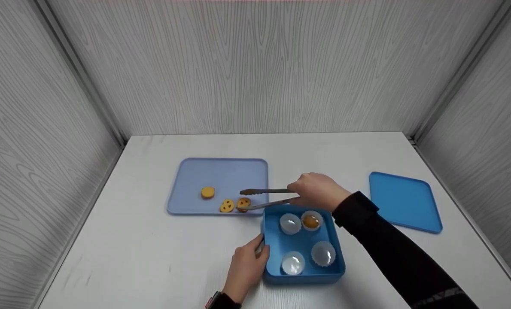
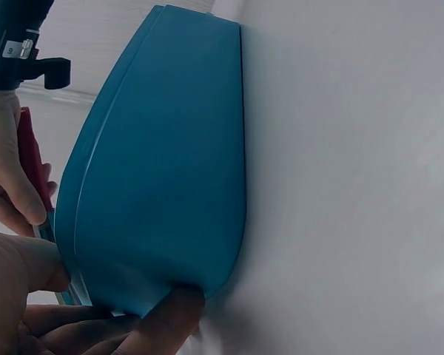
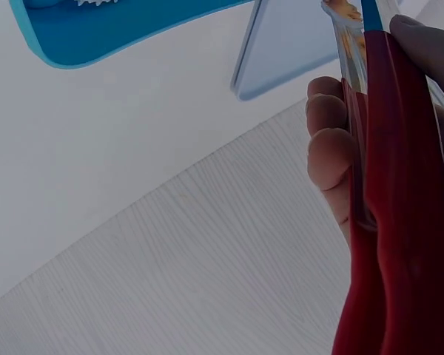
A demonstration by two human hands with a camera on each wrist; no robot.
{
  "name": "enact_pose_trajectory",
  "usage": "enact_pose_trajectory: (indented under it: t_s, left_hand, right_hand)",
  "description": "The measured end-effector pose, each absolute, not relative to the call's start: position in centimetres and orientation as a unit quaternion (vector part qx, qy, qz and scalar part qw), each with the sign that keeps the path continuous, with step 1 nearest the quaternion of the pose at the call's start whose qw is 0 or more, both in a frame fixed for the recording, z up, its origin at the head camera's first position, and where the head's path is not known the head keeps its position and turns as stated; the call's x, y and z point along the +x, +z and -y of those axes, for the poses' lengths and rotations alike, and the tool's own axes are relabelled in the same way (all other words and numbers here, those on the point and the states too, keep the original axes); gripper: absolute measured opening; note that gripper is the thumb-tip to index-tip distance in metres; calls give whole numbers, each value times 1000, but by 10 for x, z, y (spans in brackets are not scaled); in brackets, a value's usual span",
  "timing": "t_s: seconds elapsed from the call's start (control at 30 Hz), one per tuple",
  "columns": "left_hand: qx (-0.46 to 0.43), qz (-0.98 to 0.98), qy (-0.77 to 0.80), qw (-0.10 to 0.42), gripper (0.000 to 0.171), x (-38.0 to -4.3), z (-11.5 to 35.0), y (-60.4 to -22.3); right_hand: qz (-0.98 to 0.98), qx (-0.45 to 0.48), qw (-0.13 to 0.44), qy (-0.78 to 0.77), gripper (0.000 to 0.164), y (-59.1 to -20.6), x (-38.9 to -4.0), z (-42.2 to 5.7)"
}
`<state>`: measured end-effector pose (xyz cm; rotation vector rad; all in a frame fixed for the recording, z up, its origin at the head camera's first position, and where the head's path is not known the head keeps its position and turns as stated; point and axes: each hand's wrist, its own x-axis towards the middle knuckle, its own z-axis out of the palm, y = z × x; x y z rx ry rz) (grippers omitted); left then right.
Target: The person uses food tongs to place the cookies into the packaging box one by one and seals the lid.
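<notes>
My right hand (image 1: 317,189) grips a pair of tongs (image 1: 272,190); their handles show red in the right wrist view. The tong arms are spread, with the tips on either side of a cookie (image 1: 244,202) on the pale blue tray (image 1: 221,169). Beside it lie another holed cookie (image 1: 226,206) and a plain yellow round piece (image 1: 208,192). My left hand (image 1: 247,266) holds the left side of a blue box (image 1: 298,279), thumb at the rim and fingers along the wall (image 2: 163,163). Several pale cups (image 1: 290,223) stand in the box, one with a brown-orange piece (image 1: 311,221).
A flat blue lid-like panel (image 1: 403,201) lies on the white table (image 1: 144,257) at the right. The box stands close to the near right corner of the tray. Grey wood-grain walls (image 1: 264,68) enclose the table at the back and both sides.
</notes>
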<state>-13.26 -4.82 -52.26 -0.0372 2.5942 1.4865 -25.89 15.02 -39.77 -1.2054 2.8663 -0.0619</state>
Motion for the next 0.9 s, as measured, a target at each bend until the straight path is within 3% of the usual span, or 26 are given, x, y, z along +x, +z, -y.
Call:
enact_pose_trajectory:
  t_s: [0.5, 0.9]
  left_hand:
    - [-12, -869, 491, 55, 47, -131, 47, -525]
    - [-30, -870, 486, 80, 49, -133, 45, -523]
  right_hand:
    - [-934, -358, -9, 19, 17, -395, -266, -153]
    - [-942, -333, 24, -33, 20, -403, -270, -167]
